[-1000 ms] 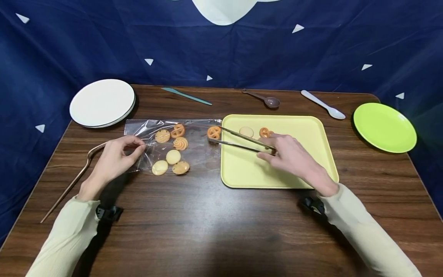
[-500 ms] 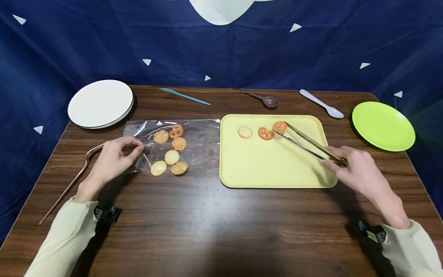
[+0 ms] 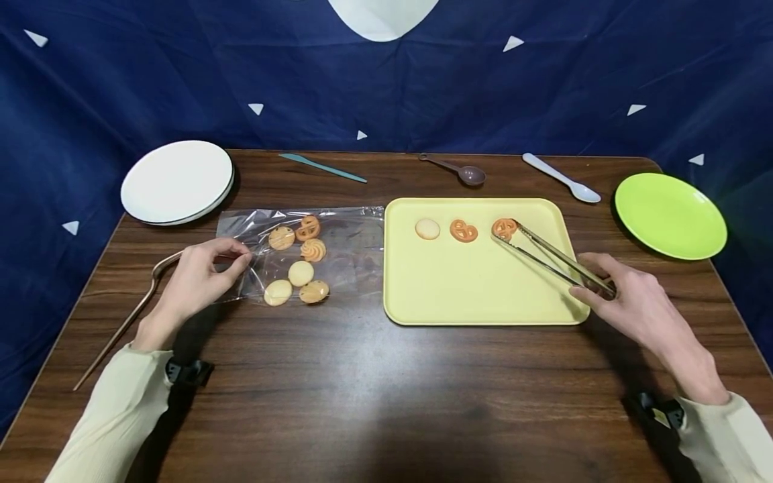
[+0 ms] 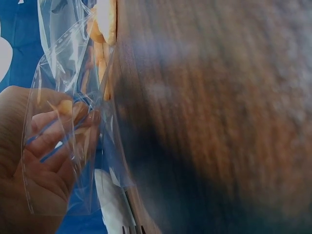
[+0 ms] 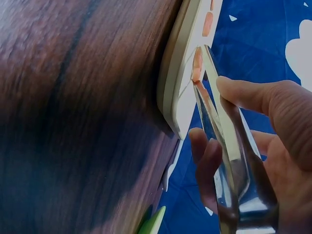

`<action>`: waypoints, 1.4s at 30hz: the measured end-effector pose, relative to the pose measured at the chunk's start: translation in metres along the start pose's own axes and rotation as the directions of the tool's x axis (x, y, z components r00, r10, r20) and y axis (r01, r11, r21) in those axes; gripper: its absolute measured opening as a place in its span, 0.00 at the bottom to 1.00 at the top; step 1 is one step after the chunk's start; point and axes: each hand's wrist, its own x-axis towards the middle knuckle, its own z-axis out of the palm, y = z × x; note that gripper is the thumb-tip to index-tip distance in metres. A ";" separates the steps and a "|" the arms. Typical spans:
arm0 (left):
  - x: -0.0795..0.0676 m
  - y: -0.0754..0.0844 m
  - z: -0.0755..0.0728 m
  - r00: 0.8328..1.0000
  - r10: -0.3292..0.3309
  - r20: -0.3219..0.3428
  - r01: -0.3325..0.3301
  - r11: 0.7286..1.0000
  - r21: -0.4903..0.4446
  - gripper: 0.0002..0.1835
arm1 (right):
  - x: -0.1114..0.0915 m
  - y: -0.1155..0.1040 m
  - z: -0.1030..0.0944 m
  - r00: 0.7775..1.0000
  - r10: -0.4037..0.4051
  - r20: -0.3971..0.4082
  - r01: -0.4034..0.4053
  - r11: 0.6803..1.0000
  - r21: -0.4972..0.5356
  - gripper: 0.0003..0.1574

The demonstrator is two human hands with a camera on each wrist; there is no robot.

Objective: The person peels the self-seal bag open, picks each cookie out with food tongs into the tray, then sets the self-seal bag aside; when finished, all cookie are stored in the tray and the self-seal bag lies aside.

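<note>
My right hand (image 3: 640, 308) grips metal tongs (image 3: 558, 263), whose tips stand on either side of a pretzel-shaped cookie (image 3: 504, 229) at the right of the yellow tray (image 3: 471, 288). In the right wrist view the tongs (image 5: 226, 141) reach that cookie on the tray surface. Left of it on the tray lie another pretzel cookie (image 3: 464, 231) and a round pale cookie (image 3: 427, 229). My left hand (image 3: 202, 278) pinches the edge of a clear plastic bag (image 3: 356, 258). Inside the bag are several cookies, among them a swirl cookie (image 3: 313, 250) and a pretzel cookie (image 3: 308, 228).
White plates (image 3: 177, 181) sit at the back left, a green plate (image 3: 670, 216) at the right. Along the back lie a teal knife (image 3: 323, 168), a brown measuring spoon (image 3: 471, 176) and a pale spoon (image 3: 561, 178). A metal fork (image 3: 123, 322) lies beside my left forearm.
The tongs have carried a pretzel cookie from the bag's open end rightward to the tray's right part, where it lies in a row with the others. My left hand has stayed in place.
</note>
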 end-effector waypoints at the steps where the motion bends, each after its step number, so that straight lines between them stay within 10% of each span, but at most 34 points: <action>1: 0.000 0.000 0.000 1.000 0.002 0.000 -0.002 1.000 0.001 0.02 | 0.000 0.000 0.000 1.000 -0.008 -0.001 0.008 1.000 -0.002 0.31; 8: 0.000 0.002 -0.001 1.000 0.021 0.008 -0.021 1.000 0.007 0.02 | 0.000 0.004 0.004 0.994 -0.102 -0.036 0.102 0.995 -0.020 0.16; 29: 0.001 0.002 -0.003 1.000 0.015 0.010 -0.015 1.000 0.017 0.02 | -0.001 -0.002 -0.004 0.988 -0.098 -0.121 0.095 0.995 -0.026 0.17; 42: -0.001 0.001 -0.001 1.000 0.026 0.002 -0.026 1.000 -0.003 0.02 | 0.032 -0.064 0.020 0.944 -0.324 -0.057 0.324 0.946 -0.016 0.28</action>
